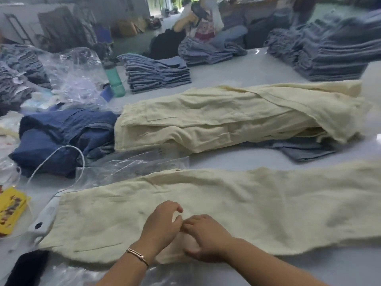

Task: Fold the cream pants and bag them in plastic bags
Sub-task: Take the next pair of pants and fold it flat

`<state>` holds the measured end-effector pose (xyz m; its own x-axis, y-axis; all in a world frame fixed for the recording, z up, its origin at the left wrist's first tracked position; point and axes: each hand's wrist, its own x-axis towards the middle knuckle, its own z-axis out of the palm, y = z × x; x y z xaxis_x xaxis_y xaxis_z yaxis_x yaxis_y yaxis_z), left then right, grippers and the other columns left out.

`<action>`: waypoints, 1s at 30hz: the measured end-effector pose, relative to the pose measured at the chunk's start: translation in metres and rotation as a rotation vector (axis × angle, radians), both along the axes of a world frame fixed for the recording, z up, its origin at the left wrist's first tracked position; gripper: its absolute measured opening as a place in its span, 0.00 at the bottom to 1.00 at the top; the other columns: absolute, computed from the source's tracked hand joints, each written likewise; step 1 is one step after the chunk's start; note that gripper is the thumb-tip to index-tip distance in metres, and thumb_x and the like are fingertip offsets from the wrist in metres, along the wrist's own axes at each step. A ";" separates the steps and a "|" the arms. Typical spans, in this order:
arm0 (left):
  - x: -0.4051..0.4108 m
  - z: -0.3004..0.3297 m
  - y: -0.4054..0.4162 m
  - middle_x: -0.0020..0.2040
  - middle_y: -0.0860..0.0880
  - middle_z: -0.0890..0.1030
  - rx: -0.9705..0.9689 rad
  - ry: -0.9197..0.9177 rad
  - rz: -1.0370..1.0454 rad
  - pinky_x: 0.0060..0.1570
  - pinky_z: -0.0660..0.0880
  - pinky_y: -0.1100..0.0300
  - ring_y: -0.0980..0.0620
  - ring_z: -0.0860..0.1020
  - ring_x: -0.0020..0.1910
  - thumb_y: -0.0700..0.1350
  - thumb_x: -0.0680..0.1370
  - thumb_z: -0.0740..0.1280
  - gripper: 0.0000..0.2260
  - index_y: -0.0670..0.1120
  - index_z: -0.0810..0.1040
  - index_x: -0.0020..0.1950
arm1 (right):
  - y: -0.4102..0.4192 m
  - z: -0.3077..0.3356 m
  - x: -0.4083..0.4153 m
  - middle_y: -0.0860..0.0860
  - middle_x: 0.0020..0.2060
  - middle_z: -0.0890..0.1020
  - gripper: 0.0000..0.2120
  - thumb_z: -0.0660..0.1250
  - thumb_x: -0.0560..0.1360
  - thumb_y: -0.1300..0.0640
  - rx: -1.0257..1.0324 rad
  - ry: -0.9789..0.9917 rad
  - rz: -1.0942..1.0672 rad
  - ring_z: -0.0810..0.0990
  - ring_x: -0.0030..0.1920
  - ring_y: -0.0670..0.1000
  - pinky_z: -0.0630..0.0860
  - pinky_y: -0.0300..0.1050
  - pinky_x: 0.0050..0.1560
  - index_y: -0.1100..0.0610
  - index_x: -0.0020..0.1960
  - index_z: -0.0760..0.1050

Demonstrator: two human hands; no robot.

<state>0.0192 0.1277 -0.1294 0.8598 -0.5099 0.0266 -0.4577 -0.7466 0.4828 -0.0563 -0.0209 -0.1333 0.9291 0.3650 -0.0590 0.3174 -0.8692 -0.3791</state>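
Note:
One pair of cream pants (257, 205) lies flat across the table's near side, waist to the left. My left hand (162, 221), with a bracelet on its wrist, sits on the middle of the near edge with curled fingers that pinch the cloth. My right hand (206, 234) touches it fingertip to fingertip and grips a small flap of the same near edge. A pile of more cream pants (226, 120) lies behind. Clear plastic bags (132, 168) lie between the two, and another plastic bag (78, 273) lies under my left forearm.
Crumpled dark blue garments (61, 133) sit at the left, a green bottle (114, 77) behind them. Stacks of folded blue clothes (158, 73) stand at the back. A white corded device (44, 219), a yellow packet (10, 209) and a black object (26, 267) lie near left. A person (198, 21) works beyond.

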 end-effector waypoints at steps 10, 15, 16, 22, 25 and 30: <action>-0.106 -0.025 -0.287 0.54 0.56 0.76 -0.084 -0.110 -0.498 0.56 0.68 0.65 0.57 0.71 0.56 0.46 0.77 0.63 0.08 0.51 0.78 0.55 | -0.306 -0.009 -0.138 0.52 0.42 0.83 0.15 0.71 0.62 0.62 -0.048 -0.223 -0.765 0.81 0.42 0.56 0.77 0.48 0.44 0.57 0.50 0.82; -0.132 -0.038 -0.391 0.51 0.52 0.73 0.121 -0.122 -0.588 0.49 0.69 0.59 0.50 0.72 0.52 0.49 0.78 0.59 0.07 0.50 0.75 0.51 | -0.415 -0.019 -0.198 0.49 0.58 0.72 0.14 0.58 0.74 0.52 -0.287 0.044 -1.049 0.71 0.60 0.53 0.62 0.51 0.62 0.50 0.59 0.71; -0.132 -0.037 -0.404 0.51 0.52 0.73 0.143 -0.105 -0.595 0.49 0.69 0.59 0.50 0.72 0.52 0.49 0.78 0.59 0.06 0.50 0.74 0.50 | -0.426 -0.020 -0.208 0.49 0.56 0.73 0.13 0.61 0.72 0.52 -0.280 0.026 -1.072 0.73 0.58 0.53 0.63 0.52 0.61 0.50 0.56 0.73; -0.136 -0.031 -0.481 0.51 0.51 0.73 0.166 -0.103 -0.716 0.49 0.69 0.59 0.52 0.71 0.53 0.52 0.77 0.61 0.09 0.50 0.74 0.53 | -0.459 -0.027 -0.232 0.55 0.61 0.71 0.26 0.64 0.72 0.42 -0.266 0.112 -1.408 0.72 0.59 0.56 0.71 0.49 0.55 0.54 0.65 0.67; -0.147 -0.031 -0.515 0.50 0.50 0.73 0.221 -0.048 -0.724 0.47 0.67 0.59 0.50 0.72 0.52 0.53 0.76 0.62 0.08 0.51 0.73 0.52 | -0.468 -0.032 -0.231 0.54 0.59 0.73 0.26 0.63 0.74 0.40 -0.085 0.223 -1.503 0.76 0.58 0.55 0.72 0.45 0.50 0.56 0.64 0.64; -0.155 -0.023 -0.536 0.45 0.54 0.74 0.249 0.128 -0.542 0.41 0.69 0.58 0.51 0.75 0.44 0.53 0.74 0.63 0.06 0.52 0.72 0.47 | -0.483 -0.018 -0.225 0.52 0.44 0.79 0.04 0.63 0.72 0.55 0.352 0.277 -1.482 0.78 0.47 0.56 0.66 0.42 0.38 0.54 0.44 0.70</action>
<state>-0.1357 -0.4078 -0.1524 0.4643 -0.8536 -0.2364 -0.7541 -0.5209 0.4000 -0.2817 -0.5036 -0.1513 0.4334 -0.8094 -0.3963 -0.8304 -0.1878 -0.5246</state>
